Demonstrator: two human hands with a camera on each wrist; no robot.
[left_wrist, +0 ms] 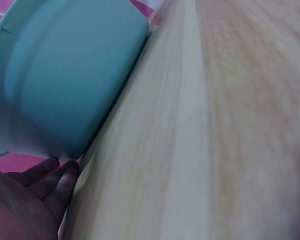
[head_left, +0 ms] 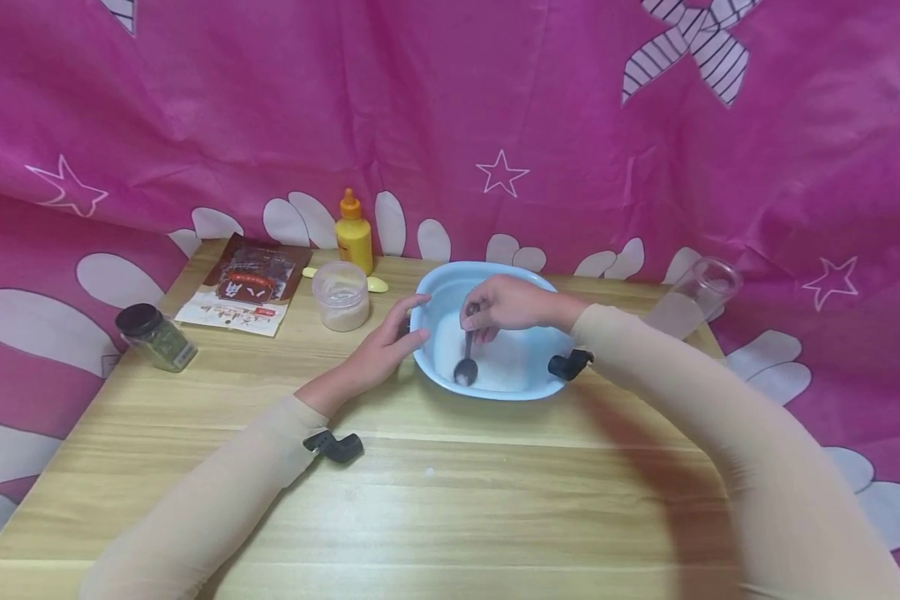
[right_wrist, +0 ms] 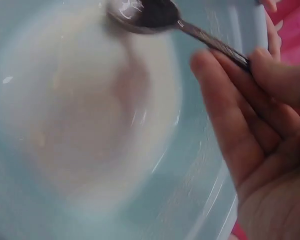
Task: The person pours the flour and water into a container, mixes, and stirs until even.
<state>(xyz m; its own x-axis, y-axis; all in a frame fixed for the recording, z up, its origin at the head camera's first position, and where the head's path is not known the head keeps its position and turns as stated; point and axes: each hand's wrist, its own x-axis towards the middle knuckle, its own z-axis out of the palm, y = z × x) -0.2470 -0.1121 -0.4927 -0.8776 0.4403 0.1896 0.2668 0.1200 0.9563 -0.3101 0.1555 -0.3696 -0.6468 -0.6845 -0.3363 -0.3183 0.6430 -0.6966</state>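
**Spoon in the blue basin, one hand steadying the rim**

A pale wooden table fills the near part of the scene, its grain running left to right. Behind it and down both sides hangs a pink cloth printed with white stars and petal shapes — nothing else of the room shows.

Both arms, in beige sleeves, reach in from the near edge. The left hand lies against the left outer wall of the light blue basin, fingers fairly straight and relaxed, thumb up at the rim; the left wrist view shows the fingertips beside the basin's underside where it meets the table. The right hand hangs over the basin's middle, fingers curled round the handle of a dark metal spoon. The spoon's bowl points toward the near side and rests in the white powder lying in the basin's bottom.

Counted: one basin, far of the table's centre; one spoon, inside it. To the far left stand one yellow squeeze bottle, one small clear tub with pale contents, one brown and white packet lying flat, and one dark-lidded jar of green contents on its side. One clear cup lies tilted at the far right edge.
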